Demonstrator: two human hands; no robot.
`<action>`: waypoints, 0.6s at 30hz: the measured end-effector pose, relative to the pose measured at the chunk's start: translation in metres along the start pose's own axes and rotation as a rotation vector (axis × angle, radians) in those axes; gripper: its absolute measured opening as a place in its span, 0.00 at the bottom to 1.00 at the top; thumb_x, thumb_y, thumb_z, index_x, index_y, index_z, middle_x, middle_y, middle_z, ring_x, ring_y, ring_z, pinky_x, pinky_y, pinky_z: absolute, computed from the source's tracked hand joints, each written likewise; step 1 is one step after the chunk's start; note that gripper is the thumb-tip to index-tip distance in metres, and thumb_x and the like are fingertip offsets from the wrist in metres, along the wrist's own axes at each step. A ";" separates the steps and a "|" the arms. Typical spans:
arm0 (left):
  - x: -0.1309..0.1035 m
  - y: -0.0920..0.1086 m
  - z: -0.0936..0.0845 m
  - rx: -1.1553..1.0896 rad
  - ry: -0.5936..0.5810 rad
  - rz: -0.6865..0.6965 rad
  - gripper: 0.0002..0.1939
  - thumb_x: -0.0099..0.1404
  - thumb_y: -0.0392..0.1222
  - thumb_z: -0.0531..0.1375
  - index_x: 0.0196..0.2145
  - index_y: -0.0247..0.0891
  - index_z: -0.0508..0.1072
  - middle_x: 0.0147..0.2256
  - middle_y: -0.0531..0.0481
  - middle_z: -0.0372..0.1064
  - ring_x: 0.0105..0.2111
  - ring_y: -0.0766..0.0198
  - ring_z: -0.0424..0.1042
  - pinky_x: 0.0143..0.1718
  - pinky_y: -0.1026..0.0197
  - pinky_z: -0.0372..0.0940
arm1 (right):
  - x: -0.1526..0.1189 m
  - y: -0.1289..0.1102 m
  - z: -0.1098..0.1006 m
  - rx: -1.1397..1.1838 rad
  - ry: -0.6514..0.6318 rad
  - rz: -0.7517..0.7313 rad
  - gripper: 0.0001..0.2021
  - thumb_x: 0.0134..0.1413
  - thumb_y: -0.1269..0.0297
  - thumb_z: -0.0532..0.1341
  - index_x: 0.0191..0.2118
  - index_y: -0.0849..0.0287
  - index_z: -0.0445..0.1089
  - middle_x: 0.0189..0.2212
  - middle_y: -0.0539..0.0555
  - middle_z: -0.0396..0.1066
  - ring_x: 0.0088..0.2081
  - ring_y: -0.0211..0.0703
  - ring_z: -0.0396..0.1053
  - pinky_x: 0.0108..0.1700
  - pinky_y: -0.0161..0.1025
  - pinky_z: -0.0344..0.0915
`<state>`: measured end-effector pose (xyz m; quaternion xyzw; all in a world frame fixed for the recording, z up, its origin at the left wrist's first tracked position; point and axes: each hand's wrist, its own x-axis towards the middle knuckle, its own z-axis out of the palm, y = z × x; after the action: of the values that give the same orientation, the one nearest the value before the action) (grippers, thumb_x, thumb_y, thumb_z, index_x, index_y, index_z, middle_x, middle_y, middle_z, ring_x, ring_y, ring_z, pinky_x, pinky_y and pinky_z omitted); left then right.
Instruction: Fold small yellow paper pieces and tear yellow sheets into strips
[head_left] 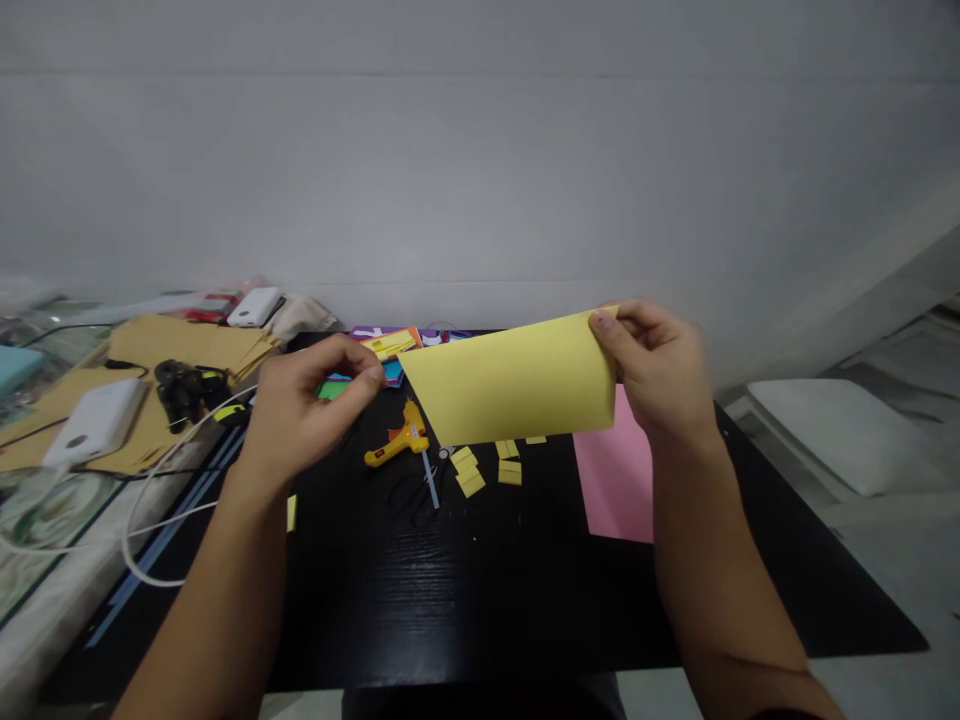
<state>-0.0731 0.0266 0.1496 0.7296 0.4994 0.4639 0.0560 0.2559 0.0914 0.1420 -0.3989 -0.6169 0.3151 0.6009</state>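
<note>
A yellow sheet of paper (517,382) is held up above the black table, its left end cut on a slant. My right hand (652,360) pinches its upper right corner between thumb and fingers. Just left of the sheet, my left hand (322,395) has its thumb and index tips drawn together, apart from the paper, with nothing visible between them. Below the sheet lie several small folded yellow paper pieces (469,472). A yellow glue gun (401,440) with a glue stick (430,480) rests nearby, beside dark-handled scissors (409,500). Pink paper (619,485) lies under my right forearm.
Coloured papers (390,345) are stacked at the table's back edge, before a grey wall (480,180). At left are brown envelopes (180,345), a white power bank (97,425), a black device (184,390) and a looping white cable (129,540). A white stool (817,430) stands at right.
</note>
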 end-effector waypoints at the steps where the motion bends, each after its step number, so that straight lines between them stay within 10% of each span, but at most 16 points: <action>1: 0.000 0.000 0.002 -0.038 0.057 -0.014 0.05 0.66 0.40 0.64 0.32 0.39 0.76 0.28 0.53 0.74 0.29 0.65 0.71 0.33 0.61 0.65 | -0.001 -0.001 0.000 0.006 -0.008 0.003 0.12 0.59 0.51 0.69 0.37 0.55 0.78 0.31 0.53 0.77 0.32 0.43 0.75 0.33 0.40 0.73; 5: 0.005 0.004 0.009 -0.207 0.149 -0.072 0.09 0.69 0.42 0.61 0.32 0.38 0.76 0.30 0.50 0.77 0.32 0.62 0.75 0.38 0.60 0.69 | -0.006 -0.010 0.001 0.072 -0.167 0.025 0.14 0.54 0.49 0.72 0.34 0.55 0.78 0.31 0.52 0.77 0.32 0.42 0.75 0.33 0.38 0.73; 12: -0.002 0.023 0.046 -0.479 -0.725 -0.209 0.18 0.74 0.53 0.55 0.43 0.41 0.80 0.41 0.46 0.79 0.42 0.57 0.77 0.46 0.57 0.71 | -0.017 -0.021 0.020 0.221 -0.565 -0.054 0.09 0.54 0.57 0.74 0.31 0.55 0.80 0.30 0.52 0.78 0.36 0.42 0.75 0.39 0.40 0.72; 15: -0.017 0.032 0.079 -0.684 -0.686 -0.317 0.18 0.70 0.55 0.60 0.51 0.44 0.78 0.48 0.46 0.78 0.50 0.54 0.75 0.50 0.55 0.70 | -0.017 -0.015 0.028 0.266 -0.628 -0.046 0.07 0.57 0.58 0.72 0.32 0.55 0.80 0.32 0.52 0.78 0.38 0.42 0.74 0.42 0.40 0.71; 18: -0.033 0.036 0.106 -0.867 -0.653 -0.566 0.23 0.68 0.58 0.61 0.53 0.43 0.78 0.39 0.45 0.79 0.37 0.54 0.78 0.37 0.56 0.72 | -0.018 -0.013 0.032 0.261 -0.596 0.030 0.09 0.58 0.56 0.71 0.32 0.56 0.79 0.33 0.52 0.78 0.38 0.41 0.74 0.43 0.40 0.71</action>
<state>0.0269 0.0237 0.0895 0.5841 0.3966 0.3442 0.6189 0.2215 0.0729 0.1418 -0.2180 -0.7141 0.5033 0.4350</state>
